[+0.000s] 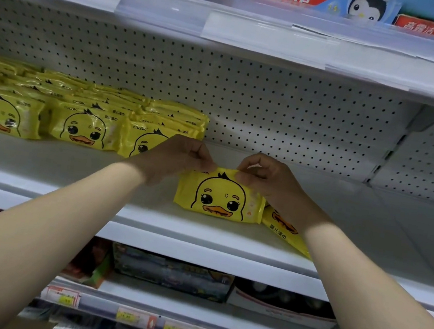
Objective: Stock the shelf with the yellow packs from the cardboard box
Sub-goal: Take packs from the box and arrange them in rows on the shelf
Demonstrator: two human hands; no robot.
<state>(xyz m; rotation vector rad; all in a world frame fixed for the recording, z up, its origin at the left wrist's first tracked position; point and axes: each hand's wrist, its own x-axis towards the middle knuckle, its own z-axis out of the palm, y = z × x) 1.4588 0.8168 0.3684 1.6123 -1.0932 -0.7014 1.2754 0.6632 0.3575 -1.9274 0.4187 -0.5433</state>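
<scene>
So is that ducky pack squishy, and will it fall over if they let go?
Probably squishy: the duck pack has shiny soft wrapping that bends where the left hand and right hand pinch its top edge. It may well tip, since it stands on a thin edge; the stocked packs stand pressed together.

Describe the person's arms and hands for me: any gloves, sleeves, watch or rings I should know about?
Left hand and right hand are ungloved, with no rings visible. No watch or bracelet at either wrist. Left forearm and right forearm look plain and unmarked; a sharp line at each wrist may be a snug sleeve's cuff or only shadow, I cannot tell.
</scene>
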